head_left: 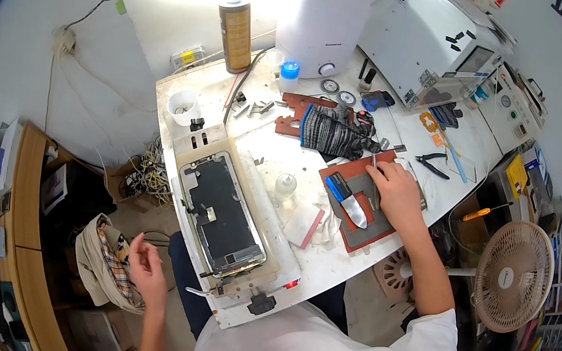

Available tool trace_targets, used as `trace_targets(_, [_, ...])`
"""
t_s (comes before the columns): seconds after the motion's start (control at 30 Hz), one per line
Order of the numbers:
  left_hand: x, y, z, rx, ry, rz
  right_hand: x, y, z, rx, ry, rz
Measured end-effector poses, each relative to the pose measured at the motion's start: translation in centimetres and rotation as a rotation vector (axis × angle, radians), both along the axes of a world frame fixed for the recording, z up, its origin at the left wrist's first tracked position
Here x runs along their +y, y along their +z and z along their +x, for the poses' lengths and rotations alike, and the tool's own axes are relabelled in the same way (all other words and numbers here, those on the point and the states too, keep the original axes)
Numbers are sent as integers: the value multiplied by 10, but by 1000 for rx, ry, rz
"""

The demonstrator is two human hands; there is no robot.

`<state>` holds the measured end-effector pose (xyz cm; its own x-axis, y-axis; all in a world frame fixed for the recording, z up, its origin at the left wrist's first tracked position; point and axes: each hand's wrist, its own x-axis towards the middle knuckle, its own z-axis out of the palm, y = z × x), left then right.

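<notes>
My right hand [397, 193] is closed at the right of the table, over the edge of a grey and red-brown mat [373, 233]. From its fingertips sticks a thin metal tool [373, 161], whose kind I cannot make out. A spatula-like blade with a blue and black handle [345, 197] lies on the mat beside that hand. Left of the table, my left hand [148, 270] hangs in the air, fingers loosely bent and apart, with nothing in it. A phone screen panel [224, 212], dark with a metal frame, lies in a clamping fixture [273, 264] at the table's left.
Beyond the mat lie a grey-black knitted glove [337, 132] and pliers [433, 164]. A small clear bottle [285, 186] stands mid-table. Farther back are a spray can [235, 34], a white humidifier [322, 27] and a white boxy machine [428, 45]. A fan [514, 276] stands at the right.
</notes>
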<state>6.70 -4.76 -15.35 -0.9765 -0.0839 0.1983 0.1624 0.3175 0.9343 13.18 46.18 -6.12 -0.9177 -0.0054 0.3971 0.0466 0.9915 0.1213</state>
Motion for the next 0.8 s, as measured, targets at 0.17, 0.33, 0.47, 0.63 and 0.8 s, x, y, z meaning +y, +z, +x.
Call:
trace_targets(0.17, [2, -85, 21, -36, -32, -261, -68, 29, -18, -1, 173, -527])
trace_targets(0.33, [-19, -186, 36, -148, -172, -579, -109, -11, -59, -121, 316, -694])
trace_targets(0.47, [-94, -317, 34, -217, -37, 201, -82, 20, -53, 42, 222, -885])
trace_targets(0.63, [-70, -292, 36, -377, -45, 4, 63, 22, -43, 403, -300, -636])
trace_targets(0.8, [-67, -277, 34, -436, -53, -47, 152, -17, -58, 264, -548, -582])
